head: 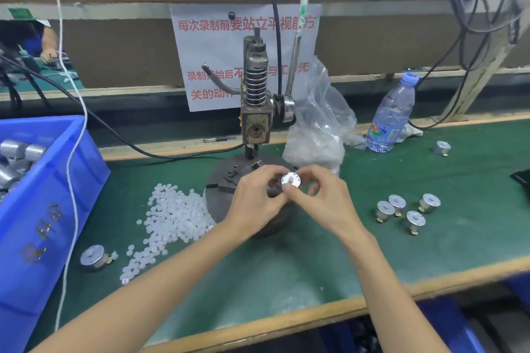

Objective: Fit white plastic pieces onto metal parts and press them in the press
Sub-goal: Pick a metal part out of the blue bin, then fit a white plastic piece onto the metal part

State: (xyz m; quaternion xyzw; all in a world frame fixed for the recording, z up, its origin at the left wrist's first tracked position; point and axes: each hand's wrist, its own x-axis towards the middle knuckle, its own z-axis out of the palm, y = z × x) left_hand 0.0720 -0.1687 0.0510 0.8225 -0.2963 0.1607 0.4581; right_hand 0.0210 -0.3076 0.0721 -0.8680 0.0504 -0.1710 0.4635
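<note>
Metal part (290, 180): one small round can-shaped unit, pale disc face turned up and toward the camera, held in the air over the near-right edge of the press base. It is pinched between both hands, which are brought close together around it.

Left hand (255, 203): thumb and fingertips curled onto the part's left side.

Right hand (324, 198): thumb and fingers curled onto its right side (whether a white piece already sits on the centre hub cannot be told).

Hand press (256, 112): upright column with coil spring, standing at the middle of the bench; lever (296, 46) raised, leaning up to the right; dark round base (226, 180) below, partly hidden by the hands.

White plastic pieces (172, 215): loose heap of small translucent discs on the green mat (286, 266), just left of the base, trailing toward the near left.

Finished-looking metal parts (397, 201): four, clustered on the mat to the right of the hands. One more (93, 256) lies near left, beside the crate; another (442, 147) far right.

Blue crate (57, 180): left edge of the bench, holding more silver cylinders.

Clear plastic bag (318, 123): just right of the press, white contents inside.

Water bottle (391, 117): far right of the bag, upright, slightly tilted.

Paper notice (212, 46): red print, fixed behind the press.
</note>
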